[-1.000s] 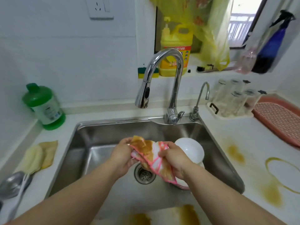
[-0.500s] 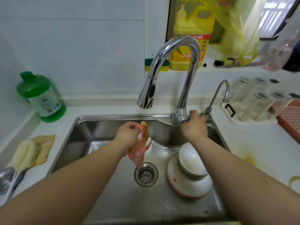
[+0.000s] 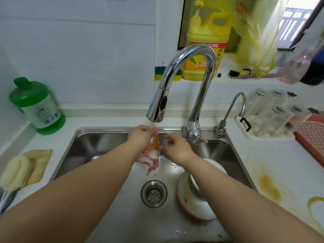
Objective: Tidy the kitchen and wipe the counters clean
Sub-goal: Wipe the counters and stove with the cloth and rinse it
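We reach both forearms out over the steel sink (image 3: 105, 142), the hands meeting just below the spray head of the chrome faucet (image 3: 189, 81). Our left hand (image 3: 139, 139) is raised under the spout with its fingers curled tight round the top of the stained pink-edged dishcloth (image 3: 152, 155), which hangs down from the grip above the basin. Our right hand (image 3: 177, 149) sits just beside the cloth, fingers loosely spread and somewhat blurred; whether they touch the cloth we cannot tell, and they hold nothing we can see. Under the right forearm, stacked bowls (image 3: 194, 186) sit on a plate in the basin, next to the drain strainer (image 3: 154, 192). Brownish-yellow stains (image 3: 269, 186) mark the white counter (image 3: 263, 155) to the right.
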The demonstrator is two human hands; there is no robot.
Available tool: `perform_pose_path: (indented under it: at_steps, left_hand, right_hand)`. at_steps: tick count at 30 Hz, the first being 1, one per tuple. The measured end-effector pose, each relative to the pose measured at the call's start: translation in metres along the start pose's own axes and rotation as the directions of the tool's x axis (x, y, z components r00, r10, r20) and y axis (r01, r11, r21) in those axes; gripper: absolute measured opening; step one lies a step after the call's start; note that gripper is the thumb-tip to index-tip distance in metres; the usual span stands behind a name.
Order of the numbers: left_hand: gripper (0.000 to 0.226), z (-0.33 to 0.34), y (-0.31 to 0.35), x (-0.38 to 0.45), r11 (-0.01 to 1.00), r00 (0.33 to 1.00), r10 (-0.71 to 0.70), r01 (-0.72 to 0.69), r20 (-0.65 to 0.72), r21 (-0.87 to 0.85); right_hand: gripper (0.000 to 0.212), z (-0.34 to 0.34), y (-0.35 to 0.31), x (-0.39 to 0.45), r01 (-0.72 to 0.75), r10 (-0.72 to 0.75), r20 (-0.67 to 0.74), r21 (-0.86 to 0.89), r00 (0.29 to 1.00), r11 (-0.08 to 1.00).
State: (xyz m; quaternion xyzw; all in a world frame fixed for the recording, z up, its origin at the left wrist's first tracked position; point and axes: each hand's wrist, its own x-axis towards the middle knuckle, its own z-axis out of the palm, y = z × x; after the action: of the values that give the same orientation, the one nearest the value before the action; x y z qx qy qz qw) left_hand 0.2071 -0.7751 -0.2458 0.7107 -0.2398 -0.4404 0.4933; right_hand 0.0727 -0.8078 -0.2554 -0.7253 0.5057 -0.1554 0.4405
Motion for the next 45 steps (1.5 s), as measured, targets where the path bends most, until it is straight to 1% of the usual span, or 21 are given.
perform_pose_path:
  at_steps: [1,3,6,7,9,11,14,16,18,21,24,26,28,31,33,36,38,40,42,43,45]
  left_hand:
    - [0.015,0.002,0.003,0.001,1.0,1.0,0.003,-0.003,-0.017,-0.003]
    - [0.015,0.006,0.006,0.005,1.0,1.0,0.01,-0.011,-0.028,-0.011]
    - [0.014,0.001,0.006,0.013,0.999,1.0,0.01,-0.01,-0.01,-0.04]
    - [0.011,-0.001,0.006,0.013,0.998,1.0,0.006,-0.006,0.006,-0.056]
    - [0.008,-0.01,0.001,0.017,0.998,1.0,0.005,-0.005,0.015,-0.055]
    - [0.012,-0.022,-0.009,0.022,0.999,1.0,0.023,-0.023,-0.007,0.044]
    - [0.02,-0.04,-0.026,0.025,0.977,0.999,0.024,-0.017,-0.03,0.215]
    - [0.021,-0.048,-0.036,0.025,0.955,0.999,-0.031,0.036,-0.019,0.295]
    - [0.025,-0.053,-0.046,0.026,0.955,0.995,-0.093,0.083,0.02,0.286]
    - [0.03,-0.055,-0.053,0.025,0.959,0.993,-0.118,0.106,0.028,0.263]
    - [0.023,-0.046,-0.046,0.026,0.975,0.998,-0.058,0.051,0.029,0.218]
    - [0.021,-0.035,-0.036,0.026,0.975,0.999,-0.014,0.006,0.034,0.224]
    - [0.021,-0.02,-0.026,0.029,0.974,0.998,0.054,-0.06,0.031,0.217]
    - [0.014,0.0,-0.011,0.029,0.968,0.989,0.134,-0.143,0.06,0.207]
    - [0.019,0.007,-0.006,0.03,0.968,0.989,0.134,-0.143,0.06,0.204]
    - [0.016,0.009,-0.004,0.03,0.967,0.989,0.137,-0.146,0.054,0.211]
    - [0.02,0.007,-0.002,0.029,0.959,0.988,0.15,-0.154,0.036,0.238]
    - [0.016,0.002,-0.003,0.028,0.956,0.986,0.165,-0.163,0.011,0.245]
    - [0.014,-0.007,-0.005,0.03,0.951,0.984,0.173,-0.155,-0.046,0.267]
    - [0.018,-0.011,-0.007,0.031,0.954,0.984,0.162,-0.136,-0.075,0.268]
    - [0.023,-0.018,-0.012,0.034,0.962,0.986,0.118,-0.083,-0.122,0.26]
  right_hand:
    - [0.042,0.008,-0.001,0.004,-0.015,0.008,0.086,0.086,0.996,0.996]
    - [0.029,0.019,-0.003,0.01,-0.067,0.018,0.172,0.284,0.985,0.956]
    - [0.01,0.028,-0.006,0.027,-0.095,0.01,0.193,0.436,0.981,0.895]
    - [0.01,0.028,-0.006,0.032,-0.102,0.023,0.174,0.461,0.985,0.882]
    - [0.021,0.03,-0.007,0.043,-0.128,0.069,0.134,0.504,0.989,0.854]
    - [0.026,0.033,-0.004,0.053,-0.137,0.097,0.103,0.519,0.99,0.844]
    - [0.023,0.035,-0.016,0.051,-0.165,0.105,0.141,0.538,0.985,0.827]
    - [0.022,0.034,-0.028,0.046,-0.161,0.073,0.178,0.552,0.981,0.818]
    - [0.013,0.034,-0.035,0.046,-0.163,0.05,0.203,0.587,0.978,0.793]
    - [0.004,0.036,-0.035,0.048,-0.147,0.031,0.199,0.606,0.98,0.781]
    - [0.004,0.034,-0.03,0.048,-0.106,0.037,0.133,0.563,0.99,0.82]
    - [0.021,0.028,-0.026,0.048,-0.105,0.076,0.079,0.494,0.994,0.863]
    - [0.031,0.018,-0.021,0.046,-0.087,0.065,0.065,0.453,0.996,0.887]
    - [0.028,0.006,-0.013,0.043,-0.073,0.032,0.101,0.433,0.994,0.898]
    - [0.024,0.005,-0.008,0.043,-0.07,0.023,0.111,0.44,0.994,0.895]
    - [0.027,0.005,0.0,0.045,-0.08,0.036,0.114,0.411,0.993,0.908]
    - [0.028,0.003,0.006,0.045,-0.11,0.083,0.112,0.262,0.99,0.959]
    - [0.03,-0.001,0.014,0.048,-0.131,0.128,0.104,0.025,0.986,0.991]
    - [0.038,-0.006,0.018,0.048,-0.158,0.174,0.055,-0.225,0.983,0.962]
    - [0.043,-0.008,0.019,0.048,-0.169,0.182,0.021,-0.28,0.983,0.945]
    - [0.046,-0.009,0.014,0.047,-0.159,0.165,0.005,-0.226,0.986,0.961]
